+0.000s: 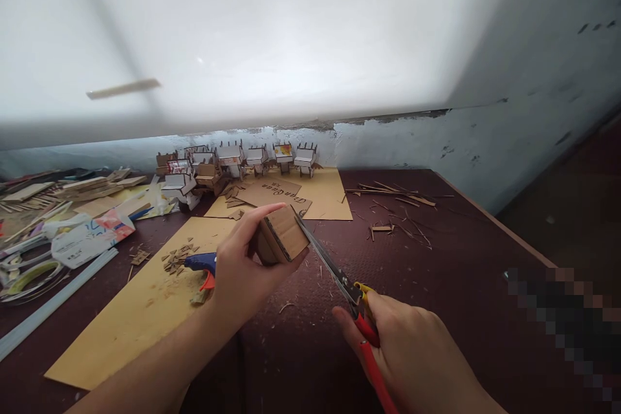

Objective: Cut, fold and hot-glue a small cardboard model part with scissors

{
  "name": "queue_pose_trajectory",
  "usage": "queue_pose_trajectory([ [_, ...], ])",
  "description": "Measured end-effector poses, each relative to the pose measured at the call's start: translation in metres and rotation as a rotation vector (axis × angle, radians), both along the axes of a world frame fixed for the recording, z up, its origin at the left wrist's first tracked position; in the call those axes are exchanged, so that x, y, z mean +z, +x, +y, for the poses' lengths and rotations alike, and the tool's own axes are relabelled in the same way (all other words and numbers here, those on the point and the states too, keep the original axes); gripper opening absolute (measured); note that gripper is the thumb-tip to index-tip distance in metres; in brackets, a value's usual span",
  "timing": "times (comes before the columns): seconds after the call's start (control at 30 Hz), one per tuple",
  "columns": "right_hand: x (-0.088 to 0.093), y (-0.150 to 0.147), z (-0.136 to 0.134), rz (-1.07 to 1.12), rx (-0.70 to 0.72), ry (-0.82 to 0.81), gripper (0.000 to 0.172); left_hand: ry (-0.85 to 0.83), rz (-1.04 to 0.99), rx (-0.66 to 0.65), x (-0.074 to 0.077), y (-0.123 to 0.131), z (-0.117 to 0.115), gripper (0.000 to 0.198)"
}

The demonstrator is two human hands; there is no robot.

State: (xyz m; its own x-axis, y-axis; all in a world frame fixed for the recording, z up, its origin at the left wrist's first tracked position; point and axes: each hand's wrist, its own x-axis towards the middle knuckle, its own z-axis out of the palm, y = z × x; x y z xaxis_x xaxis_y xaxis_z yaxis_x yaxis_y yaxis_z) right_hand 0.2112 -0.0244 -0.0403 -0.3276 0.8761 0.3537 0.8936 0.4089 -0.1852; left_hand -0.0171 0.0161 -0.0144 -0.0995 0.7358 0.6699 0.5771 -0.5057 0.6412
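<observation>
My left hand (247, 272) is wrapped round a small brown cardboard box (291, 236), held up over the dark red table (301, 362). In my right hand (412, 343) are scissors (342, 278) with red and yellow handles. The blades point up and left, and their tips are at the box's upper right edge. Whether the tips touch the cardboard is hard to tell. Behind my left wrist, a blue glue gun (201, 262) with an orange trigger lies on a yellow board (126, 323), partly hidden by the hand.
Several small cardboard models (230, 158) stand by the wall. Flat cardboard pieces (266, 195) lie before them. Thin scraps (402, 197) are at the right back. Tape rolls (33, 278), a pale strip (58, 301) and wood pieces (92, 191) fill the left side.
</observation>
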Motion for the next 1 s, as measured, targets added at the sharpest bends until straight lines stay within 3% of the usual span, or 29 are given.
queue_pose_trajectory([
  [0.53, -0.007, -0.001, 0.001, 0.005, 0.022, 0.136, 0.059, -0.009, -0.008, 0.007, 0.001, 0.000, 0.000, 0.054],
  [0.87, 0.003, 0.008, 0.017, 0.151, -0.081, -0.122, 0.060, -0.038, -0.059, -0.015, -0.002, 0.000, 0.003, 0.057],
  [1.0, 0.009, 0.013, 0.020, 0.223, -0.081, -0.192, 0.050, -0.017, -0.044, -0.008, -0.003, 0.000, 0.003, 0.056],
])
